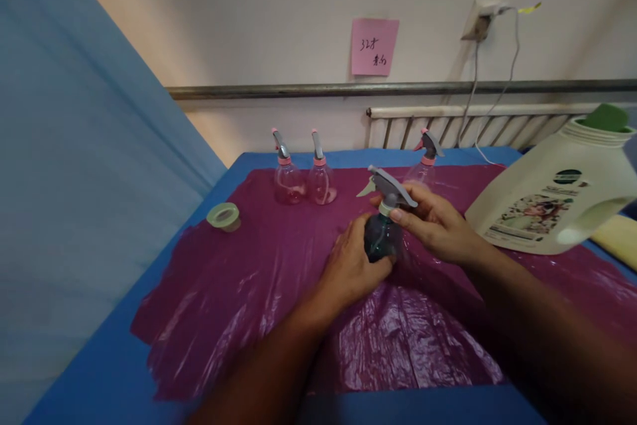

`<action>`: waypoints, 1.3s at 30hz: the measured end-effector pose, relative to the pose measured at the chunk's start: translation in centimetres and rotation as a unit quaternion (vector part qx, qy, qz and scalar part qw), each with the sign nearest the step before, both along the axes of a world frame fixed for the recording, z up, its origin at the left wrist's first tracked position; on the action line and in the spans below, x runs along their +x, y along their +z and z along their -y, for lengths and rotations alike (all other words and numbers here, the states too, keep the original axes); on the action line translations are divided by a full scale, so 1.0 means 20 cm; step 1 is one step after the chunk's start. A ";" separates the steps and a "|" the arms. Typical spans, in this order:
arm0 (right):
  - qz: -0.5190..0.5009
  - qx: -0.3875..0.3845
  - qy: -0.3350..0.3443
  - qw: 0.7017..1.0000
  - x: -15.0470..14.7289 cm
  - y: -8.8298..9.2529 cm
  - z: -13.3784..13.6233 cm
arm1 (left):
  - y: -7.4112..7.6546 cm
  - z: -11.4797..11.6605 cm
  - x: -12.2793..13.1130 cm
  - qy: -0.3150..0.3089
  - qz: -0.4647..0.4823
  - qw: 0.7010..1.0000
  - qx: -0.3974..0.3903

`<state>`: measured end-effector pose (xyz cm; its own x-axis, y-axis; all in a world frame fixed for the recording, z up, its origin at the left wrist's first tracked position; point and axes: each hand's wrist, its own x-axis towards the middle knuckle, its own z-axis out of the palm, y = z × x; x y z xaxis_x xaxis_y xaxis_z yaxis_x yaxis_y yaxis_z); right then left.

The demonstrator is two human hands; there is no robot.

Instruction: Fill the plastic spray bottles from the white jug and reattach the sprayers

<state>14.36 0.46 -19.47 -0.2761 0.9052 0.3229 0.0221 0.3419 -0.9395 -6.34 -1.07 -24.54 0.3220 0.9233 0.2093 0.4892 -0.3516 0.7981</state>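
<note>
A dark green spray bottle (379, 239) stands upright on the purple plastic sheet (239, 279). My left hand (351, 259) is wrapped round its body. At the bottle's neck, the fingers of my right hand (438, 219) are closed on the collar of the grey spray head (391, 185). Behind my right hand is a pink-collared spray bottle (428, 161), partly hidden. Two clear spray bottles with pink collars, one on the left (289, 183) and one beside it (322, 185), stand further back and hold a little liquid.
A large cream detergent jug (537, 193) with a green cap stands on the right, beside something yellow (620, 239). On the left is a small pale green cup (223, 216). A blue curtain (84, 146) hangs at the left; a radiator (423, 126) and cables are behind.
</note>
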 end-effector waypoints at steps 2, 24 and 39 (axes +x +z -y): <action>-0.010 -0.010 0.014 1.000 0.01 -0.05 0.01 | 0.00 0.00 0.00 0.002 0.009 1.000 0.000; 0.077 0.092 -0.058 0.991 0.03 -0.13 0.04 | -0.02 0.02 0.01 -0.039 0.112 0.992 0.034; -0.090 0.031 -0.160 0.983 -0.11 -0.18 0.03 | 0.00 0.02 -0.01 -0.077 0.061 0.991 0.090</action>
